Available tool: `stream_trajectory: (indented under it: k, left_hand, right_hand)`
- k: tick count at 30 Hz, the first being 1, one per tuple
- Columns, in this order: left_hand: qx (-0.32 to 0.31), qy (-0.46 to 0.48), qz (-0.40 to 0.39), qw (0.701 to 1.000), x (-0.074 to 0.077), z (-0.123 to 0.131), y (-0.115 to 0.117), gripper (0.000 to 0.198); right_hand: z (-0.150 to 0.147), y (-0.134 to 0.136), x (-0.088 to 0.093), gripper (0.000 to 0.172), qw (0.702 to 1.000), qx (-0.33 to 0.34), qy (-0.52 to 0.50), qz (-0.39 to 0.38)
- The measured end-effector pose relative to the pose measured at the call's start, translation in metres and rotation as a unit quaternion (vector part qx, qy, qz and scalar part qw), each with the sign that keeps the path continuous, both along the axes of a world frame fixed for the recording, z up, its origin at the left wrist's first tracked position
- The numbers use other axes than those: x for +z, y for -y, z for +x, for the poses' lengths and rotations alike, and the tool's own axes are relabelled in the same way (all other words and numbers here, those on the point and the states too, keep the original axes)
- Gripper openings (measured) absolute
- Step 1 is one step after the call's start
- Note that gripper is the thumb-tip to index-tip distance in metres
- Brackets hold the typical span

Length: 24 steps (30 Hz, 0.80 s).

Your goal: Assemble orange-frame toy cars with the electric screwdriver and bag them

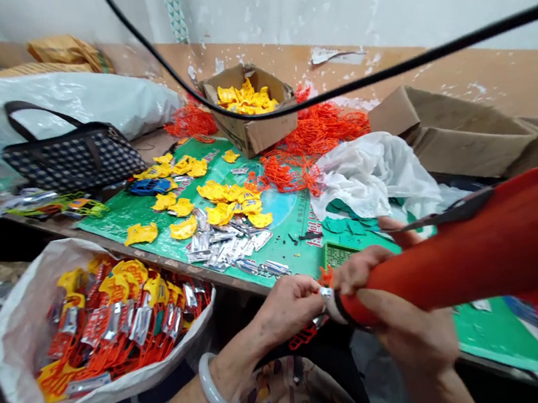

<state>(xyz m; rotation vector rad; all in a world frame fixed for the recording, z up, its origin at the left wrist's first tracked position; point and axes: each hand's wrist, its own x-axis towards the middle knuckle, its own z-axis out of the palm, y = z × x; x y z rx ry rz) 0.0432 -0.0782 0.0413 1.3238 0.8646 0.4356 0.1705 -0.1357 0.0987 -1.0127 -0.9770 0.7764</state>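
My left hand (289, 306), with a white bangle on its wrist, is closed in a pinch on a small silver and orange piece (323, 289) at the table's front edge. My right hand (410, 335) comes up from below, its fingers wrapped under the cuff of a red sleeve (483, 250). That sleeve reaches in from the right and belongs to another person, whose hand (360, 267) lies right against my left fingers. All three hands meet over the edge of the green mat (114, 218).
Yellow plastic pieces (217, 195) and silver packets (225, 245) lie on the mat. A cardboard box (253, 133) of yellow pieces and orange plastic frames (319, 130) sit behind. A white sack (18, 320) of assembled items hangs at left; a checked handbag (75, 159) stands beyond.
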Motion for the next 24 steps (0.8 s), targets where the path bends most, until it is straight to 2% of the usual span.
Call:
stream_trajectory:
  k: [2, 5, 7, 10, 12, 15, 18, 21, 22, 24]
  left_hand:
    - [-0.029, 0.017, -0.024, 0.999, 0.0, -0.007, 0.004, 0.026]
    - [-0.062, 0.07, -0.041, 0.995, -0.001, -0.019, 0.013, 0.02]
    - [-0.05, 0.098, -0.045, 0.993, -0.005, -0.024, 0.018, 0.015]
    - [-0.032, 0.118, -0.09, 0.988, -0.018, -0.021, 0.024, 0.014]
    - [-0.007, 0.113, -0.101, 0.988, -0.027, -0.013, 0.026, 0.014]
    - [0.04, 0.103, -0.093, 0.99, -0.036, -0.001, 0.028, 0.026]
    - [0.036, 0.051, -0.003, 0.998, -0.041, 0.0, 0.036, 0.04]
    - [0.005, 0.004, 0.129, 0.992, -0.05, -0.01, 0.046, 0.032]
    - [-0.001, -0.002, 0.149, 0.989, -0.056, -0.013, 0.049, 0.027]
    - [-0.012, -0.008, 0.163, 0.987, -0.069, -0.018, 0.054, 0.039]
  right_hand:
    - [0.006, -0.001, 0.007, 0.053, 0.999, -0.014, -0.049, -0.001]
    - [0.018, -0.008, 0.012, 0.055, 0.996, -0.06, -0.071, -0.018]
    - [0.026, -0.014, 0.012, 0.052, 0.992, -0.107, -0.067, -0.021]
    - [0.031, -0.021, 0.01, 0.045, 0.984, -0.166, -0.062, -0.018]
    - [0.03, -0.024, 0.009, 0.04, 0.982, -0.176, -0.066, -0.016]
    - [0.024, -0.028, 0.003, 0.043, 0.983, -0.169, -0.065, 0.004]
    - [0.017, -0.034, -0.007, 0.038, 0.986, -0.152, -0.069, 0.018]
    - [0.011, -0.038, -0.019, 0.03, 0.988, -0.128, -0.086, 0.025]
    - [0.01, -0.039, -0.022, 0.033, 0.989, -0.11, -0.094, 0.028]
    - [0.007, -0.041, -0.027, 0.049, 0.99, -0.07, -0.112, 0.041]
